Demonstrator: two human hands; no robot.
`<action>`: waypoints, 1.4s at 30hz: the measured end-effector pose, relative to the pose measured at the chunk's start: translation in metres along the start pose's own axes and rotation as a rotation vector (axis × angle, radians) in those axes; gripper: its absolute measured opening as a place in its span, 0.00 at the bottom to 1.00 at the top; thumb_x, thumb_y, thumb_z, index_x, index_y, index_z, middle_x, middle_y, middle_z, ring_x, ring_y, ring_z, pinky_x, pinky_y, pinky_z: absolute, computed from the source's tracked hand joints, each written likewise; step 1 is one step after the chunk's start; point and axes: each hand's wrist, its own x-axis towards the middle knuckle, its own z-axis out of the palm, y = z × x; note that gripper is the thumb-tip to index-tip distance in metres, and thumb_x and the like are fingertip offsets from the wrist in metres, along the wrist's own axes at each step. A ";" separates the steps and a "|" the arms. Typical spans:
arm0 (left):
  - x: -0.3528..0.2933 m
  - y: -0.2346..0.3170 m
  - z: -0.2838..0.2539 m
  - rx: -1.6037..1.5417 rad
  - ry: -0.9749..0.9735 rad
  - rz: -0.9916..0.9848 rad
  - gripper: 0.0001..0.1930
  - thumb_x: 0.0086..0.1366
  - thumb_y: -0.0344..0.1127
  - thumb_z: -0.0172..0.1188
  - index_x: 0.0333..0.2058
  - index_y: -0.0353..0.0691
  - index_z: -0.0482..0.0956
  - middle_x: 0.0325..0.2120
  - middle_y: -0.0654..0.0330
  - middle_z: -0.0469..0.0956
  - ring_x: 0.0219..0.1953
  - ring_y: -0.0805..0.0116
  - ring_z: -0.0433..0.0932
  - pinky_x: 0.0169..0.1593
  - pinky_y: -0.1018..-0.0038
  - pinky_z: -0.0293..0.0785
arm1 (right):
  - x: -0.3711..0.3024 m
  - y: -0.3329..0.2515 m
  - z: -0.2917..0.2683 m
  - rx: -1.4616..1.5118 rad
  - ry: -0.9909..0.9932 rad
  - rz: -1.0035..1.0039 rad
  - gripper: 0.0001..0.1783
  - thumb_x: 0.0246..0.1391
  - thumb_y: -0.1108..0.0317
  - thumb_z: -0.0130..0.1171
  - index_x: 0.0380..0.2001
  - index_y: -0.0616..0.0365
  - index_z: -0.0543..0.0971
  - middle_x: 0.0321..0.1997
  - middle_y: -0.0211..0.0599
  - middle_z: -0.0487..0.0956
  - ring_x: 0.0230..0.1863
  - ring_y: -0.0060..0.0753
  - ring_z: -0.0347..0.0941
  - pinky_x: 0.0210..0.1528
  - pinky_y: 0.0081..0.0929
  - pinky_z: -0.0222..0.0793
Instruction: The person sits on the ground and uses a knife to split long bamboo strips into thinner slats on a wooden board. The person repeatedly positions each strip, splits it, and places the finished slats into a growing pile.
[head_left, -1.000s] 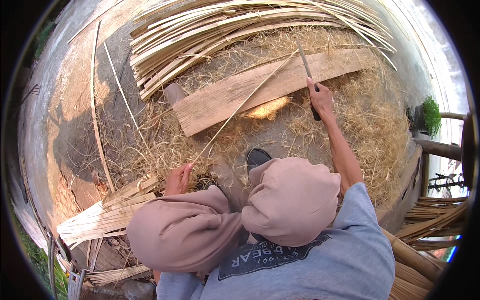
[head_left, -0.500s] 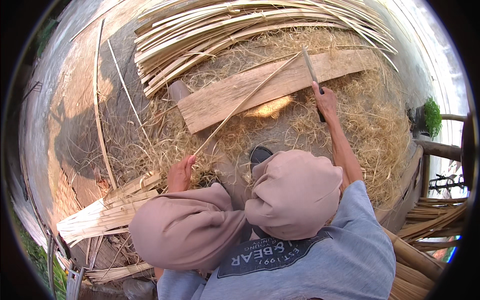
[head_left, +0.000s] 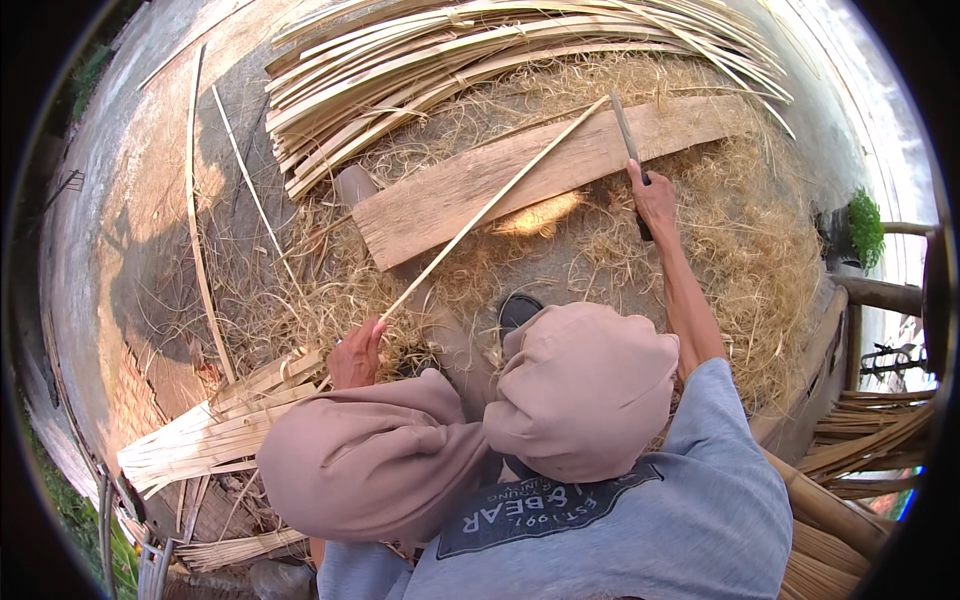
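Note:
My left hand [head_left: 357, 354] grips the near end of a long thin bamboo strip [head_left: 490, 206] that slants up and right across a wooden plank [head_left: 440, 196]. My right hand [head_left: 655, 198] is closed on the dark handle of a long knife [head_left: 626, 128], whose blade points away over the plank beside the strip's far end. The plank lies on a bed of pale bamboo shavings [head_left: 730, 240]. My knees in beige cloth [head_left: 580, 390] fill the lower middle of the view.
A big heap of split bamboo strips [head_left: 480, 50] lies beyond the plank. A smaller pile of strips [head_left: 215, 430] sits at my left. Loose long strips [head_left: 195, 240] lie on the concrete ground. Bamboo poles [head_left: 870, 450] and a green plant [head_left: 865, 225] stand at right.
My right hand and the knife have shifted a little along the plank, with the blade still by the strip's far end. My left hand keeps hold of the strip's near end.

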 end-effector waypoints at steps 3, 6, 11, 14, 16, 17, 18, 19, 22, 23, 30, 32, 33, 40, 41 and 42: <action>-0.003 0.001 0.000 0.003 -0.004 -0.025 0.18 0.78 0.50 0.52 0.38 0.42 0.82 0.23 0.49 0.78 0.25 0.48 0.78 0.30 0.57 0.69 | -0.010 -0.007 -0.001 -0.132 -0.133 -0.172 0.39 0.63 0.33 0.57 0.19 0.63 0.77 0.11 0.36 0.69 0.15 0.36 0.67 0.20 0.39 0.63; 0.000 0.003 0.009 -0.008 -0.024 -0.033 0.19 0.78 0.50 0.51 0.38 0.41 0.82 0.22 0.49 0.77 0.25 0.49 0.77 0.30 0.58 0.69 | -0.113 -0.043 0.034 -0.234 -0.485 -0.454 0.36 0.62 0.34 0.58 0.23 0.62 0.78 0.15 0.42 0.74 0.18 0.42 0.72 0.26 0.44 0.69; -0.007 -0.005 0.004 -0.074 -0.045 -0.063 0.20 0.78 0.49 0.50 0.38 0.40 0.82 0.22 0.48 0.76 0.24 0.52 0.77 0.31 0.59 0.69 | -0.128 -0.004 0.054 -0.108 -0.297 -0.609 0.35 0.64 0.35 0.58 0.21 0.61 0.76 0.15 0.39 0.74 0.18 0.42 0.73 0.24 0.47 0.68; -0.006 -0.013 -0.001 -0.131 -0.087 -0.089 0.21 0.79 0.49 0.50 0.38 0.39 0.82 0.21 0.47 0.75 0.24 0.53 0.77 0.31 0.60 0.69 | -0.033 0.016 0.006 0.049 0.005 0.014 0.38 0.65 0.35 0.56 0.17 0.62 0.74 0.14 0.36 0.71 0.17 0.32 0.68 0.22 0.39 0.63; -0.008 -0.011 -0.001 -0.175 -0.133 -0.119 0.21 0.79 0.49 0.49 0.38 0.38 0.82 0.21 0.47 0.75 0.24 0.54 0.76 0.31 0.60 0.69 | -0.016 0.020 -0.009 0.104 0.043 0.064 0.39 0.65 0.35 0.56 0.17 0.62 0.74 0.14 0.37 0.71 0.16 0.32 0.66 0.22 0.38 0.62; -0.003 -0.010 0.001 -0.190 -0.177 -0.139 0.22 0.79 0.50 0.49 0.37 0.39 0.83 0.19 0.51 0.72 0.23 0.58 0.73 0.30 0.62 0.67 | -0.018 0.013 -0.009 0.077 -0.009 0.010 0.39 0.65 0.35 0.56 0.17 0.63 0.74 0.13 0.36 0.71 0.16 0.32 0.67 0.22 0.38 0.62; -0.002 -0.008 0.001 -0.204 -0.221 -0.165 0.22 0.79 0.50 0.49 0.37 0.39 0.83 0.18 0.54 0.70 0.22 0.62 0.70 0.29 0.64 0.65 | -0.028 0.005 -0.006 0.043 -0.071 -0.042 0.39 0.65 0.35 0.56 0.18 0.63 0.75 0.13 0.36 0.71 0.17 0.33 0.67 0.22 0.38 0.62; 0.000 -0.006 -0.001 -0.213 -0.263 -0.190 0.23 0.79 0.50 0.48 0.36 0.39 0.83 0.16 0.58 0.67 0.21 0.66 0.67 0.28 0.65 0.63 | -0.044 -0.004 0.008 -0.048 -0.142 -0.174 0.39 0.64 0.35 0.57 0.18 0.64 0.75 0.13 0.38 0.70 0.17 0.33 0.68 0.22 0.37 0.64; 0.003 -0.013 0.000 -0.233 -0.334 -0.237 0.25 0.80 0.51 0.48 0.31 0.39 0.82 0.13 0.67 0.59 0.19 0.73 0.58 0.26 0.68 0.55 | -0.140 -0.047 0.055 -0.043 -0.502 -0.364 0.35 0.63 0.36 0.59 0.27 0.64 0.79 0.18 0.44 0.76 0.21 0.42 0.76 0.27 0.41 0.71; 0.006 -0.007 -0.004 -0.247 -0.351 -0.253 0.26 0.80 0.52 0.48 0.29 0.39 0.81 0.13 0.67 0.58 0.19 0.74 0.58 0.25 0.68 0.55 | -0.182 -0.055 0.067 -0.049 -0.535 -0.486 0.34 0.63 0.37 0.59 0.27 0.63 0.80 0.20 0.44 0.78 0.23 0.45 0.77 0.28 0.42 0.72; 0.002 -0.029 -0.017 -0.233 -0.345 -0.247 0.29 0.79 0.54 0.48 0.23 0.38 0.77 0.12 0.65 0.59 0.17 0.73 0.59 0.24 0.68 0.55 | -0.100 -0.013 0.048 -0.045 -0.281 -0.198 0.35 0.63 0.36 0.58 0.23 0.62 0.77 0.19 0.47 0.76 0.23 0.48 0.75 0.28 0.45 0.69; 0.005 -0.029 -0.018 -0.211 -0.347 -0.224 0.29 0.78 0.54 0.48 0.23 0.38 0.77 0.11 0.60 0.63 0.17 0.65 0.63 0.26 0.64 0.59 | -0.074 -0.012 0.032 -0.041 -0.211 -0.060 0.35 0.63 0.37 0.59 0.21 0.62 0.77 0.17 0.47 0.75 0.22 0.47 0.74 0.27 0.45 0.68; 0.006 -0.025 -0.022 -0.181 -0.345 -0.234 0.29 0.79 0.53 0.48 0.23 0.38 0.77 0.11 0.62 0.61 0.17 0.69 0.61 0.25 0.66 0.58 | -0.075 -0.028 0.026 -0.078 -0.230 -0.100 0.35 0.63 0.37 0.59 0.21 0.62 0.76 0.16 0.46 0.75 0.21 0.46 0.73 0.27 0.44 0.67; -0.017 -0.058 -0.029 -0.177 -0.326 -0.254 0.28 0.79 0.52 0.48 0.22 0.40 0.74 0.11 0.63 0.64 0.17 0.72 0.63 0.24 0.68 0.57 | -0.059 -0.007 0.031 -0.083 -0.129 -0.142 0.37 0.63 0.36 0.58 0.20 0.63 0.76 0.16 0.50 0.74 0.19 0.49 0.72 0.27 0.46 0.67; -0.016 -0.055 -0.031 -0.172 -0.323 -0.237 0.28 0.79 0.52 0.48 0.22 0.40 0.74 0.12 0.64 0.65 0.17 0.72 0.63 0.24 0.68 0.57 | -0.053 -0.007 0.029 -0.061 -0.105 -0.131 0.37 0.63 0.35 0.58 0.20 0.63 0.75 0.17 0.50 0.74 0.20 0.50 0.73 0.27 0.46 0.67; -0.014 -0.053 -0.032 -0.172 -0.336 -0.245 0.27 0.79 0.52 0.49 0.22 0.41 0.74 0.12 0.65 0.65 0.17 0.73 0.63 0.24 0.68 0.57 | -0.050 -0.007 0.028 -0.040 -0.080 -0.121 0.37 0.63 0.35 0.58 0.20 0.64 0.75 0.17 0.51 0.75 0.21 0.51 0.73 0.27 0.46 0.67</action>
